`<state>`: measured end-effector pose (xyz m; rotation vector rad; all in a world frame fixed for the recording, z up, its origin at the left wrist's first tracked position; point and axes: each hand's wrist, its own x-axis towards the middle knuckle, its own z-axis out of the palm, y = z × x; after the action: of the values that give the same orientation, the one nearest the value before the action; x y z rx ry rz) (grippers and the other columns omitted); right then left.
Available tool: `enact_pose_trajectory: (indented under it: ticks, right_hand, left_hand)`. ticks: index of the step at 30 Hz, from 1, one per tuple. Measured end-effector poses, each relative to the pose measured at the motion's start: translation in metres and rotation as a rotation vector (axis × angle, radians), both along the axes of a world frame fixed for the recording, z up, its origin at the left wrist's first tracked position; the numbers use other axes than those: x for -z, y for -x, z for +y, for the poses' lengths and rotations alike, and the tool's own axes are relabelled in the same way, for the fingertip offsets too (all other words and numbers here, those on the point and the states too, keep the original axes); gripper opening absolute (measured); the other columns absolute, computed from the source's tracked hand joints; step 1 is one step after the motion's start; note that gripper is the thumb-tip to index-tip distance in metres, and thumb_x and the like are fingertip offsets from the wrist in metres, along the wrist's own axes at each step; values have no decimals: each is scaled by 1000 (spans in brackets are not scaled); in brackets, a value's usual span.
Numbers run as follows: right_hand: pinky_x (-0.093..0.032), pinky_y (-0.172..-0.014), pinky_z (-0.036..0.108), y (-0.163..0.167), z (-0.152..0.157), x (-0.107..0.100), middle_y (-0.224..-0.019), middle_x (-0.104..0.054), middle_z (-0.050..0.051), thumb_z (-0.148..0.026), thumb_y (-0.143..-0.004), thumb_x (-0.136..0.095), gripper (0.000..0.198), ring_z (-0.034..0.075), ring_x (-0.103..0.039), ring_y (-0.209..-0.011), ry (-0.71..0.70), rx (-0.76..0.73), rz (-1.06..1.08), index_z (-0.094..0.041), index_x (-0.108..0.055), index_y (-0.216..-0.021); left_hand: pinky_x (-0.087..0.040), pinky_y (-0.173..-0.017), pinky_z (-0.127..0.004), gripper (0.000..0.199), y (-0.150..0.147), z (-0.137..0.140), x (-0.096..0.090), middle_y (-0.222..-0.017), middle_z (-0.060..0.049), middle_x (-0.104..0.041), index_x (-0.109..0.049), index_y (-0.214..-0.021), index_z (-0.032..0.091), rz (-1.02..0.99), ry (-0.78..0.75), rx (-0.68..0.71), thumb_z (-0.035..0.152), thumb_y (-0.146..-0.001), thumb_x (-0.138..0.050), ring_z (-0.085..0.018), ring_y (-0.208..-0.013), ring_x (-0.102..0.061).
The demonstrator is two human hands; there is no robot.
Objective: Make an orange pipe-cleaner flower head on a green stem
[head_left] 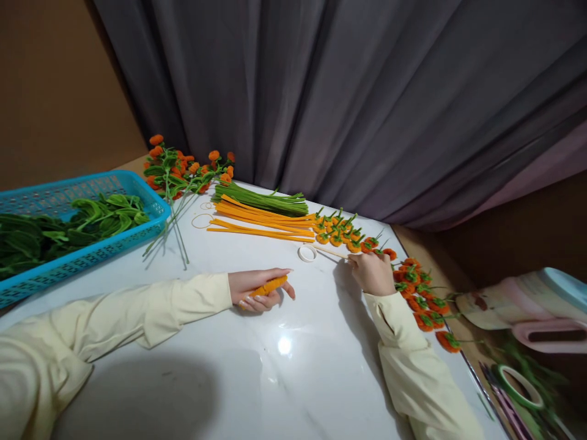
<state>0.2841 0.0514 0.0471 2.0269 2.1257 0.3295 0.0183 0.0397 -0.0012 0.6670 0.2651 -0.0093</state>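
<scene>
My left hand point(261, 292) is closed around a folded bundle of orange pipe cleaners point(275, 285), held just above the white table. To the right, my right hand point(373, 272) pinches the end of a thin light-coloured stick point(331, 251), which points left across the tabletop; the fingertips are partly hidden. A small white ring point(307, 253) lies beside the stick. Behind it are long straight orange pipe cleaners point(261, 220) and a pile of green pipe cleaners point(261, 198). Fuzzy orange flower heads with green stems point(337, 235) sit close beyond my right hand.
A blue plastic basket point(151, 211) of green fuzzy leaves stands at the left. Finished orange flowers point(177, 168) lie at the back left. Darker orange flower heads point(417, 302) line the right edge, near a large cup point(518, 299) and a green tape roll point(520, 386).
</scene>
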Motion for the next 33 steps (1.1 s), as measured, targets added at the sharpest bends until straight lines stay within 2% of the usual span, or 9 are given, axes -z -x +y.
enact_pose_trajectory:
  ticks: [5, 10, 17, 20, 23, 25, 28, 31, 33]
  right_hand:
    - [-23, -71, 32, 0, 1, 2, -77, -67, 9, -14, -82, -42, 25, 21, -57, -83, 44, -6, -5, -17, -67, -76]
    - [-26, -70, 32, 2, 0, 5, -90, -66, 9, -10, -79, -43, 25, 23, -56, -90, 77, -19, -14, -17, -67, -80]
    - [-31, -71, 32, 5, -1, 7, -95, -64, 12, -10, -81, -42, 27, 24, -58, -90, 104, -27, -27, -16, -68, -89]
    - [-33, -72, 32, 6, -2, 3, -94, -65, 10, -13, -83, -44, 25, 24, -59, -90, 108, -36, -23, -17, -68, -87]
    - [-36, -73, 32, 6, -3, -7, -92, -67, 9, -26, -87, -45, 25, 24, -59, -92, 79, -66, -11, -19, -69, -85]
    - [-38, -73, 31, 7, 1, -14, -91, -68, 9, -35, -89, -43, 31, 24, -59, -91, 16, -129, 44, -19, -69, -87]
    - [-41, -72, 27, 15, 20, -25, -87, -69, 8, -38, -89, -43, 32, 20, -61, -84, -59, -343, 202, -19, -69, -85]
    - [-43, -74, 25, 35, 51, -35, -85, -69, 9, -35, -88, -45, 32, 18, -62, -81, -36, -578, 371, -18, -70, -80]
    - [-43, -80, 26, 57, 75, -41, -92, -69, 10, -31, -85, -49, 26, 20, -62, -87, 0, -636, 490, -16, -70, -86]
  left_hand:
    - [-22, -17, -15, 50, -1, 0, 0, -37, 4, -41, -56, -94, 14, -29, 12, -10, 56, -85, -30, -8, -21, -22]
    - [-22, -18, -15, 52, -2, 0, 1, -39, 3, -42, -57, -93, 13, -33, 19, -24, 55, -87, -26, -8, -22, -23]
    - [-22, -19, -15, 50, -3, 0, 5, -43, 2, -45, -58, -91, 12, -55, 52, -37, 54, -87, -30, -7, -24, -27]
    - [-22, -19, -14, 48, -4, 0, 6, -44, 2, -45, -58, -89, 12, -57, 66, -34, 52, -87, -31, -7, -24, -26]
    - [-21, -20, -13, 42, -6, 0, 6, -43, 3, -44, -58, -83, 13, -21, 66, -42, 48, -87, -35, -6, -25, -24]
    - [-20, -20, -13, 39, -7, 0, 5, -42, 3, -43, -58, -80, 13, 9, 61, -52, 46, -86, -37, -6, -25, -24]
    - [-20, -21, -13, 36, -8, 0, 4, -43, 3, -43, -57, -77, 14, 30, 58, -48, 45, -85, -41, -6, -26, -25]
    - [-19, -22, -13, 34, -8, 0, 3, -43, 3, -43, -58, -77, 14, 22, 52, -37, 44, -84, -42, -7, -27, -26]
    - [-21, -23, -14, 33, -9, 1, 4, -44, 3, -44, -58, -77, 14, 15, 48, -38, 43, -83, -44, -7, -28, -27]
